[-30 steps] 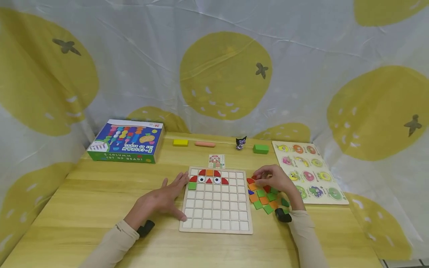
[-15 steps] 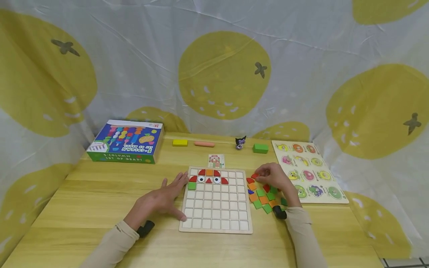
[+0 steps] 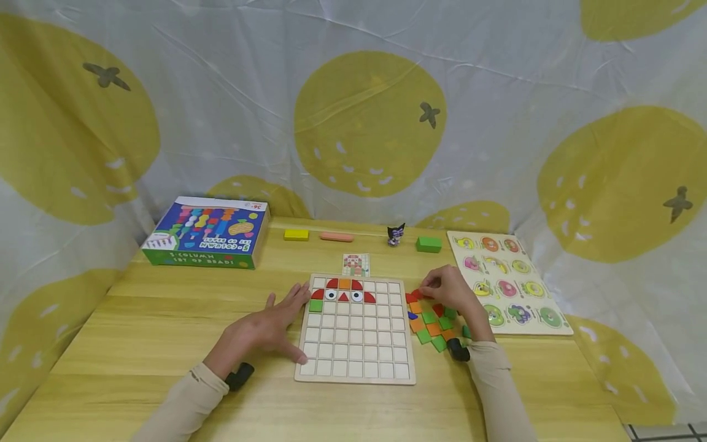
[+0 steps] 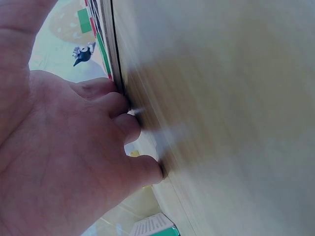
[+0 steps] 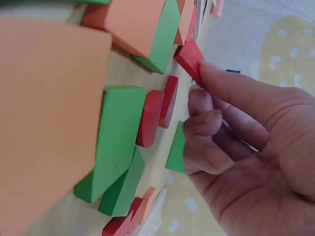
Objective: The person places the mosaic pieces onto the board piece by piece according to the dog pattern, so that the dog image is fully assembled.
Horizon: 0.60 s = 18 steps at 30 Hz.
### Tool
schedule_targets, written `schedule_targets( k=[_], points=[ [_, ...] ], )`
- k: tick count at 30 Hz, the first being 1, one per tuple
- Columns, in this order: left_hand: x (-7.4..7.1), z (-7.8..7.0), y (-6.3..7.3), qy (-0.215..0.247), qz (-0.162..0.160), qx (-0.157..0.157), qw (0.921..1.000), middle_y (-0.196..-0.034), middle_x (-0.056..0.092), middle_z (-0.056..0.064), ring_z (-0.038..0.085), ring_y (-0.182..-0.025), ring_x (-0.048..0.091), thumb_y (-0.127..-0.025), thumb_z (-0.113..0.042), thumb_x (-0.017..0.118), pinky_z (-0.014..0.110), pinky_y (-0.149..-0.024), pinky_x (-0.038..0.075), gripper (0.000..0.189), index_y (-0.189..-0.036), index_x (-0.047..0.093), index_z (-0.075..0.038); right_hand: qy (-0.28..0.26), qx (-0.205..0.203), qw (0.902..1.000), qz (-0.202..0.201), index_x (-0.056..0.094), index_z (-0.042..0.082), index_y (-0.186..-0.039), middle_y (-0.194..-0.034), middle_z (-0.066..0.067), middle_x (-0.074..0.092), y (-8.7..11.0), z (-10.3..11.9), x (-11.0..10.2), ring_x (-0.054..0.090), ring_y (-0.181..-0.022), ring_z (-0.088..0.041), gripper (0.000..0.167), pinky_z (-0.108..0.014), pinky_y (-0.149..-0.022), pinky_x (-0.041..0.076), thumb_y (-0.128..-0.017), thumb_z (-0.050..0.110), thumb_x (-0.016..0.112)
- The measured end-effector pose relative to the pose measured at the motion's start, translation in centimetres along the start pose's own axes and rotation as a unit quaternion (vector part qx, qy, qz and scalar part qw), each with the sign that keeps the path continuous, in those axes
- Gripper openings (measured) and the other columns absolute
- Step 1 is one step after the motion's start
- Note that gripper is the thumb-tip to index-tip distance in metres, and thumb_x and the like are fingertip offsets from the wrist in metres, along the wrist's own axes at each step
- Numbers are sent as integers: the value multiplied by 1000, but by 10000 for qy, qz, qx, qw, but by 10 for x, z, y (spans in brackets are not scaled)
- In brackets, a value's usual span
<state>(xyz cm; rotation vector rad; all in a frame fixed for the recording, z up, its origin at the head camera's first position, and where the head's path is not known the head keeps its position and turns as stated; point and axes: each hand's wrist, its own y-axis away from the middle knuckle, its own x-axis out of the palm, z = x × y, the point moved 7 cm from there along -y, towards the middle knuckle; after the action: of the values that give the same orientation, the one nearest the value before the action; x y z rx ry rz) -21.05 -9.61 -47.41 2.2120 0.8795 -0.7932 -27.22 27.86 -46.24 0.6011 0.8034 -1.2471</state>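
Note:
In the head view a wooden grid board [image 3: 355,353] lies flat, with red pieces, an orange square, a green square and two eye tiles in its upper left cells. My left hand [image 3: 264,329] is spread along the board's left edge, the thumb at the lower corner. The left wrist view shows that hand's fingertips [image 4: 147,171] down at the table. Right of the board, my right hand [image 3: 450,288] pinches a red tile [image 5: 190,61] between thumb and finger, at the top of a group of loose tiles [image 3: 433,329]. Part of that group is hidden under the hand.
A small pattern card [image 3: 356,265] lies behind the board. Farther back are a yellow block [image 3: 296,235], a pink stick [image 3: 337,237], a small figurine [image 3: 395,235] and a green block [image 3: 428,244]. A bead-set box [image 3: 207,233] stands left, a fruit puzzle board [image 3: 510,279] right.
My right hand has shifted slightly left and away from me, and the red tile at its fingertips has moved a little toward the board. The left hand stays in place.

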Motion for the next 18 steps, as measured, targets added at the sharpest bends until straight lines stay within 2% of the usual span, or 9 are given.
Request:
schedule_targets(
  k=[4, 9, 13, 18],
  points=[
    [0, 0, 0, -12, 1, 15, 10000, -182, 1, 16, 38, -168, -2, -75, -46, 99, 69, -129, -7, 137, -173, 12, -3, 17, 28, 9998, 178, 80, 3, -89, -80, -2, 75, 1, 0, 1, 63, -69, -12, 8, -26, -62, 55, -96, 7, 81],
    [0, 0, 0, 25, 13, 31, 10000, -182, 1, 16, 38, -167, -3, -75, -45, 99, 70, -128, -8, 137, -173, 13, -3, -146, -48, 9999, 31, 76, 4, -91, -81, -2, 72, 3, 9, -1, 62, -71, -14, 7, -25, -65, 54, -96, 6, 80],
    [0, 0, 1, 28, 25, 12, 10000, -182, 0, 16, 38, -167, -3, -75, -46, 99, 69, -128, -8, 137, -173, 12, -3, -418, -464, 9980, 32, 75, 3, -95, -81, -2, 68, 1, 30, 5, 59, -71, -15, 4, -25, -65, 53, -94, 0, 76],
    [-1, 1, 0, -37, 25, 47, 10000, -182, 0, 16, 38, -167, -3, -76, -46, 98, 69, -129, -8, 136, -173, 13, -3, -757, -948, 9912, 525, 82, 3, -97, -83, -1, 75, -2, 61, 25, 59, -69, -11, 9, -25, -64, 52, -96, 2, 73]
  ],
)
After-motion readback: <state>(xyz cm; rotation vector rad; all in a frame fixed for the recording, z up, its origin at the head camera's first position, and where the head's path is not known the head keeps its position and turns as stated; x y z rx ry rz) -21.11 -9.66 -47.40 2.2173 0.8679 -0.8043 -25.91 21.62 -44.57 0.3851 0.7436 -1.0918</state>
